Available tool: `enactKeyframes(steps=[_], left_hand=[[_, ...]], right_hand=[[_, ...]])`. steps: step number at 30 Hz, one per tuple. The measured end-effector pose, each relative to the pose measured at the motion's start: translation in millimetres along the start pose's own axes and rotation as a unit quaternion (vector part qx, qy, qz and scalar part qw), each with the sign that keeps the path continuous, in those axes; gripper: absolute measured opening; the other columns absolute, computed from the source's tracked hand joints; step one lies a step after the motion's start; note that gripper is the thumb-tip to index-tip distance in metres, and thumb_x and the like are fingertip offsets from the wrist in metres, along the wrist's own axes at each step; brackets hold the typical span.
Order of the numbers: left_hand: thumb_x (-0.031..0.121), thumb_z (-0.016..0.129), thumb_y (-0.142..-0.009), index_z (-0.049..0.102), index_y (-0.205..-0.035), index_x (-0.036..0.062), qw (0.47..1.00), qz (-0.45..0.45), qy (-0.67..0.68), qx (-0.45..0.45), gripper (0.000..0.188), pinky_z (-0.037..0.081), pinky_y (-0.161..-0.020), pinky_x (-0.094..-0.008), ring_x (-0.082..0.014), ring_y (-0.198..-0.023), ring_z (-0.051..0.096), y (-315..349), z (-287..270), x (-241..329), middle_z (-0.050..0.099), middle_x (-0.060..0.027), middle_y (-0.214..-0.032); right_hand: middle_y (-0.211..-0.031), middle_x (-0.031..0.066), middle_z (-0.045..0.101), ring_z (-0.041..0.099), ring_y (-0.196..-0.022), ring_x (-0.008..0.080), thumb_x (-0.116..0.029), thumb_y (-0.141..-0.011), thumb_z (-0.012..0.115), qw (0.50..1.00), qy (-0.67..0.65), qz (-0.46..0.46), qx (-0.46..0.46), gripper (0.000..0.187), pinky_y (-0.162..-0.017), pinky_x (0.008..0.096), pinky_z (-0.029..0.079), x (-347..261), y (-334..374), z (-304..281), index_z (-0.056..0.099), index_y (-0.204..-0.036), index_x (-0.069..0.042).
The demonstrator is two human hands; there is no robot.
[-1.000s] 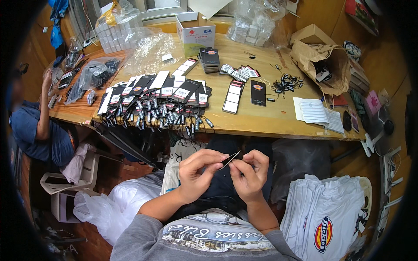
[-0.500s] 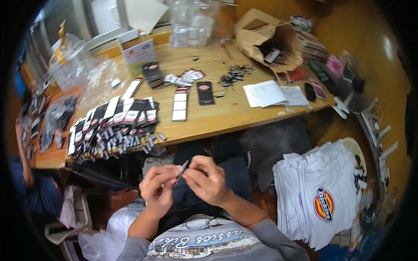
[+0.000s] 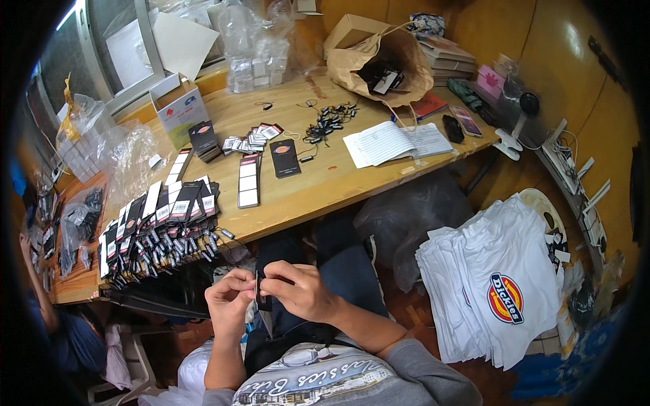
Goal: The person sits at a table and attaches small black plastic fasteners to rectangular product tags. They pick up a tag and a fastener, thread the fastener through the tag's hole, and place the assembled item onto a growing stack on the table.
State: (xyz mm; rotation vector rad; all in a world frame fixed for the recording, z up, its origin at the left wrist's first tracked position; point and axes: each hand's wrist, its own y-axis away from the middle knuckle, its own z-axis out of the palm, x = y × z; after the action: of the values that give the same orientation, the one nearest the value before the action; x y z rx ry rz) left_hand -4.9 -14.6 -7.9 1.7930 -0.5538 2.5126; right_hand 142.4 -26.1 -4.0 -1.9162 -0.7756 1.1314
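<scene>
Above my lap, a thin dark hang tag [image 3: 258, 287] is seen nearly edge-on between my hands. My left hand [image 3: 230, 296] pinches it from the left, thumb and fingers together. My right hand [image 3: 299, 292] is closed at its right side, with fingertips against it; whether they also hold a cord is hidden. On the table beyond lie a heap of black tags [image 3: 166, 213] with cords and small fasteners, a white-panelled tag strip [image 3: 248, 181], a single black tag [image 3: 285, 159], a black tag stack [image 3: 204, 141], small white labels [image 3: 252, 139] and loose black cord fasteners [image 3: 330, 122].
An open notebook [image 3: 396, 143], a phone [image 3: 465, 122] and a brown paper bag [image 3: 379, 57] sit on the table's right half. A carton [image 3: 181, 111] stands at the back left. White printed garments [image 3: 467, 284] are piled at right. Another person's arm [image 3: 38, 284] shows at far left.
The view has shifted, so the table things sit farther left. The tag between my hands has turned from slanted to nearly upright, and both hands stay closed at it.
</scene>
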Motion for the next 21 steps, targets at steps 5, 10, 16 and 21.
enactKeyframes(steps=[5, 10, 16, 21], left_hand=[[0.003, 0.064, -0.067, 0.055, -0.068, -0.0038, 1.0, -0.019, -0.012, 0.021, 0.011, 0.038, -0.06, -0.0207, -0.011, -0.067, 0.048, -2, 3, -6, 0.053, -0.0084, -0.073], [0.008, 0.058, -0.075, 0.048, -0.07, -0.0008, 0.995, 0.05, -0.073, 0.034, 0.014, 0.037, -0.061, -0.0199, -0.0102, -0.066, 0.048, -1, 3, -13, 0.052, -0.0079, -0.072], [0.024, 0.044, -0.085, 0.039, -0.079, 0.0046, 0.981, 0.121, -0.148, 0.039, 0.021, 0.033, -0.056, -0.0193, -0.0093, -0.062, 0.046, -8, 3, -1, 0.05, -0.0068, -0.069], [0.022, 0.045, -0.084, 0.038, -0.08, 0.0039, 0.996, 0.057, 0.055, 0.049, 0.02, 0.043, -0.064, -0.0289, -0.0182, -0.063, 0.052, -18, -8, 10, 0.051, -0.0099, -0.069]], right_hand=[[-0.074, 0.0057, 0.05, 0.054, -0.056, 0.0185, -0.002, -0.061, 0.059, 1.0, 0.011, 0.003, 0.002, 0.013, -0.049, 0.0264, 0.044, -4, 2, 2, 0.051, -0.071, -0.003], [-0.076, 0.0081, 0.051, 0.053, -0.064, 0.0224, -0.005, -0.066, 0.061, 0.997, -0.031, 0.074, -0.02, 0.011, -0.059, 0.0294, 0.042, 0, 5, 5, 0.052, -0.071, -0.002], [-0.077, 0.0083, 0.052, 0.051, -0.075, 0.0214, -0.004, -0.068, 0.058, 0.963, -0.186, 0.165, -0.107, 0.01, -0.069, 0.0295, 0.038, 16, 14, -7, 0.05, -0.074, -0.001], [-0.074, 0.003, 0.054, 0.049, -0.071, 0.0068, -0.005, -0.076, 0.054, 0.869, -0.321, 0.338, -0.163, 0.007, -0.064, 0.0202, 0.04, 20, 19, -31, 0.053, -0.08, 0.0]])
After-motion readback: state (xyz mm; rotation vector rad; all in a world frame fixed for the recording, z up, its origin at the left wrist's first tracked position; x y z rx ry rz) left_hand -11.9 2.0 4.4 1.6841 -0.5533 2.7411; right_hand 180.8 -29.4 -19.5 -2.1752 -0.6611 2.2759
